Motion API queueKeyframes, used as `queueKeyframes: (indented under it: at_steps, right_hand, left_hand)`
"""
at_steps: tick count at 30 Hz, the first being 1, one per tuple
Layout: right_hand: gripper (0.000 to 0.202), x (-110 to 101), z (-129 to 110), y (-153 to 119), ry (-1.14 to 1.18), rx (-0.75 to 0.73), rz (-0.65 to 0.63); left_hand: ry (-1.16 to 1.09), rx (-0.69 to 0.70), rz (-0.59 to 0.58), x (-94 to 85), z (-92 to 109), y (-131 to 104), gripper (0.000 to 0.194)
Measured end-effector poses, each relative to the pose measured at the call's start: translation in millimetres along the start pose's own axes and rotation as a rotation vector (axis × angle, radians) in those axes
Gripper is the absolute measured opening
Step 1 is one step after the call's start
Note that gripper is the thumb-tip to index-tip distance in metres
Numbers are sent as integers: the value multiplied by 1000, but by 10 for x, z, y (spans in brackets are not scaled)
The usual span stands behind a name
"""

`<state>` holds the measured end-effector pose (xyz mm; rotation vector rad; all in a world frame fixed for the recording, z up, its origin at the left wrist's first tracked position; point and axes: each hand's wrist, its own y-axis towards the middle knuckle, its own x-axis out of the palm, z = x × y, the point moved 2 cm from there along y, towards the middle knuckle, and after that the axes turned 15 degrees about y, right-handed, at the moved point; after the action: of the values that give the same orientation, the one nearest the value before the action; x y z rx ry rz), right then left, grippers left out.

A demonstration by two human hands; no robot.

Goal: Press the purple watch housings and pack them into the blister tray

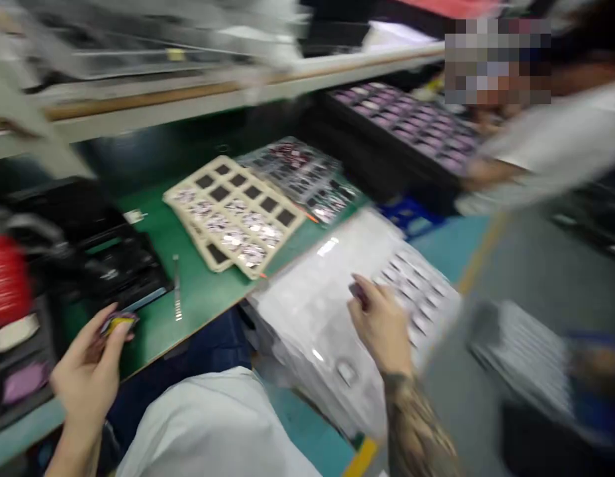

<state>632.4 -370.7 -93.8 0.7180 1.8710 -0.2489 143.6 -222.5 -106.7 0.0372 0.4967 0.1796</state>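
Observation:
Over the bench's left front edge, my left hand pinches a small dark part with a yellow patch between thumb and fingers. My right hand is over a white plastic tray, its fingers closed on a small dark reddish piece whose kind is blurred. Rows of small dark-and-light pieces fill the right side of that tray. Between the hands, two overlapping beige trays lie on the green bench, some pockets holding shiny parts and others showing dark. A clear tray of small parts lies behind them.
A black fixture and a thin metal strip are on the bench. A red coiled object stands far left. A shelf edge crosses above. At right, a co-worker's arm reaches beside a black box of purple pieces.

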Motion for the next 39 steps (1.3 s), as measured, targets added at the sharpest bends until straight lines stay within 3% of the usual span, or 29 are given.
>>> queueKeyframes:
  at_steps: [2, 4, 6, 10, 12, 14, 18, 22, 26, 30, 35, 39]
  right_hand:
    - [38, 128, -297, -15, 350, -168, 102]
    - [36, 367, -710, -62, 636, -193, 112]
    - [39, 668, -1269, -179, 862, -246, -47]
    - [29, 1185, -2457, -416, 1114, -507, -335]
    - [30, 1361, -2880, -428, 1200, -563, -415]
    - [31, 1480, -3140, -398, 1256, -572, -510]
    - [32, 1581, -3305, -352, 1270, -646, -696]
    - [33, 1588, -3338, -311, 1190, -782, -577]
    - [33, 1597, -3419, -356, 1074, -901, -555]
    - [43, 1591, -3422, -379, 1100, -754, -553]
    - [10, 1598, -3417, -381, 1182, -642, -648]
    - [10, 1547, -3406, -431, 1164, -620, -652]
  left_hand:
    - [-134, -124, -43, 40, 56, 40, 52]
    - [-278, -186, -69, 44, 51, 111, 50]
    - [-365, -206, -81, 40, 7, 154, 50]
    - [-434, -188, -81, 84, -78, 140, 49]
    - [-456, -187, -95, 107, -95, 126, 47]
    - [-481, -200, -99, 106, -100, 122, 45]
    - [-579, -233, -71, 54, -114, 115, 48]
    - [-639, -180, -143, 43, -135, 96, 54]
    - [-615, -213, -124, 66, -168, 100, 42]
    - [-600, -197, -122, 40, -161, 109, 38]
    - [-457, -115, -165, -46, -164, 58, 24]
    - [-253, -28, -140, -70, -183, -10, 17]
